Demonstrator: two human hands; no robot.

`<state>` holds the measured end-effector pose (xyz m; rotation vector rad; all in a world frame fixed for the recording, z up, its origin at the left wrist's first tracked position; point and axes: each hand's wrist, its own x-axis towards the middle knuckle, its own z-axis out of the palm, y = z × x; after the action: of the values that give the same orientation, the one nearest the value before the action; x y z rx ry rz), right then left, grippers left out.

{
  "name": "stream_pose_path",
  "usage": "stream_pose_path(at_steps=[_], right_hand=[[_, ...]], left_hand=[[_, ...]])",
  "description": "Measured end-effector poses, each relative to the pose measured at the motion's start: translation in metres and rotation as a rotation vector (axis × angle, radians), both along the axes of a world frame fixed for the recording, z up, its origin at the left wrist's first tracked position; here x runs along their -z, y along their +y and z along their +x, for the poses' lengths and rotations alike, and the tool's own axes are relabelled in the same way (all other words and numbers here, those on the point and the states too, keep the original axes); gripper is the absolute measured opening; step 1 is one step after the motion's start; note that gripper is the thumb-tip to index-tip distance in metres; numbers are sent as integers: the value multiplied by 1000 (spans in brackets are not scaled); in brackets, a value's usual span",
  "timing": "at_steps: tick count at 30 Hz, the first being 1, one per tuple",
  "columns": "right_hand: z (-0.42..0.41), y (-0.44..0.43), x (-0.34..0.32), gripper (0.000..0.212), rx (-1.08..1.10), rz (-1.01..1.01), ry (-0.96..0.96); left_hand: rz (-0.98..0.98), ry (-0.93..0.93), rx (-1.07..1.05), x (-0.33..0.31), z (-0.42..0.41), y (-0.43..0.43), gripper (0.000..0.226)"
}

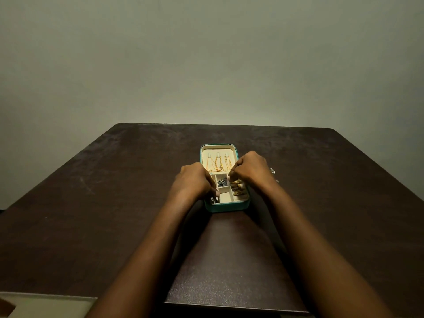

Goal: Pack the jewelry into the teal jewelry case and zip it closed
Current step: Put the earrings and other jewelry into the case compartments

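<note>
Two hands work inside one open case (pixel 226 207), seen from the head camera. The teal case lies in the middle of the dark table (pixel 91 180), its long axis running near to far. The lid is folded flat on the far side and the tray of small compartments is on the near side.

Gold chains (pixel 218 164) hang from three pegs in the lid. A dark blue piece (pixel 222 182) sits in a middle compartment, gold rings (pixel 237 188) fill the right-hand row, and something silvery (pixel 213 200) shows in the near left corner.

The right hand (pixel 250 167) arches over the far right of the tray, knuckles up and fingers curled down. Its fingertips are bunched on the far end of the ring row and look to be pinching a ring there. The left hand (pixel 192 180) covers the left side of the tray, fingers curled with their tips down by a divider. Whether it holds anything cannot be told.

A few small pale beads (pixel 273 171) lie loose on the table just right of the right wrist, outside the case. The right hand is plainly the nearer one, so fetching them probably falls to it with a short reach rightward. After that, the lid would have to swing from the far side toward the person before zipping.
</note>
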<state>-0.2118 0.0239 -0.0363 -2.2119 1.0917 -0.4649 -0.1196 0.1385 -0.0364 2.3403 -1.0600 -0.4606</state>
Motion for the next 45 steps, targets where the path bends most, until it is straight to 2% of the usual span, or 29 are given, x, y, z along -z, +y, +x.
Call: stream_pose_path(at_steps=[4, 7, 12, 15, 19, 24, 28, 35, 37, 40, 45], right_hand=[[1, -3, 2, 17, 12, 8, -12], [2, -5, 3, 17, 22, 3, -16], [2, -8, 5, 18, 33, 16, -7], [1, -8, 4, 19, 37, 14, -2], [1, -9, 4, 18, 35, 22, -12], [-2, -15, 3, 21, 61, 43, -36], [-10, -25, -1, 17, 107, 64, -90], [-45, -74, 1, 32, 330, 145, -183], [-57, -83, 8, 30, 382, 176, -215], [-69, -84, 18, 11, 395, 217, -273], [-80, -82, 32, 20, 356, 303, -359]], left_hand=[[-13, -128, -38, -2, 5, 5, 25], [-3, -40, -14, -7, 11, 9, 12], [70, 149, 29, -13, 7, 11, 20], [82, 147, -3, -10, 5, 6, 18], [126, 63, -31, -4, 1, 0, 29], [154, 62, -34, -5, 2, 1, 32], [109, 70, -26, -7, 5, 2, 21], [-6, -34, 45, -12, -9, -17, 18], [-10, -80, 57, -8, -16, -29, 20], [-22, -192, 85, -1, -30, -48, 21], [-96, -285, 163, 3, -49, -73, 24]])
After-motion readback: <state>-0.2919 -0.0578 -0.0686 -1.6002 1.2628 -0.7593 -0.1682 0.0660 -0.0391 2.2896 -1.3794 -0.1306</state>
